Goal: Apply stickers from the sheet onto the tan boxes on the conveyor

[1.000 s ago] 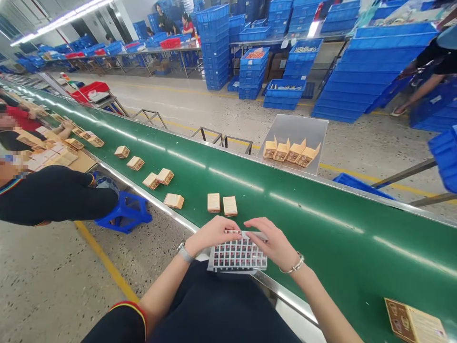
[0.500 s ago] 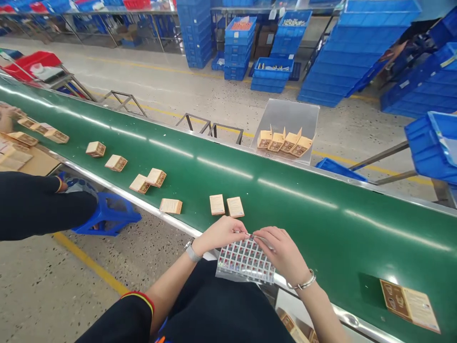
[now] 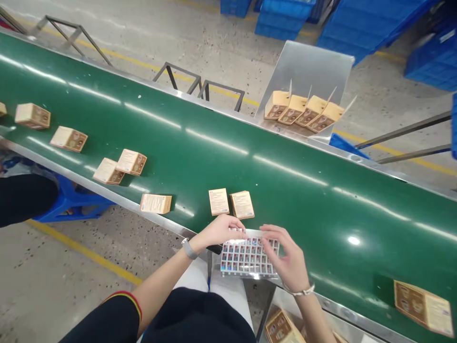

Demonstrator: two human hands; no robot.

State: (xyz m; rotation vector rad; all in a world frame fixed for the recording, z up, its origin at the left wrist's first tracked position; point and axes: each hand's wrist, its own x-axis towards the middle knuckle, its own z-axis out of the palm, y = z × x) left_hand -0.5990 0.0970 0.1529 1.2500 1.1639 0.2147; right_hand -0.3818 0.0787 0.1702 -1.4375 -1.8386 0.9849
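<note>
A shiny plastic-covered sheet of small printed squares (image 3: 246, 257) is tilted in front of my body at the belt's near edge. My left hand (image 3: 223, 232) pinches its upper left edge with curled fingers. At the upper right, my right hand (image 3: 287, 257) has the thumb over the sheet's face and the fingers along the top edge, closed around it. Just beyond my left hand, two small cartons, a left one (image 3: 218, 202) and a right one (image 3: 243, 205), lie on the green conveyor belt (image 3: 200, 162).
Several more cartons (image 3: 156, 203) lie along the belt to the left. An opened carton (image 3: 423, 307) is at the far right. Open-flapped cartons (image 3: 296, 110) stand on a metal side plate (image 3: 310, 66). Below the belt are more cartons (image 3: 282, 328). A blue stool (image 3: 67, 200) is at left.
My view has tilted down and closer. My hands have moved apart along the sheet's top edge, and the sheet's printed face is turned more toward me.
</note>
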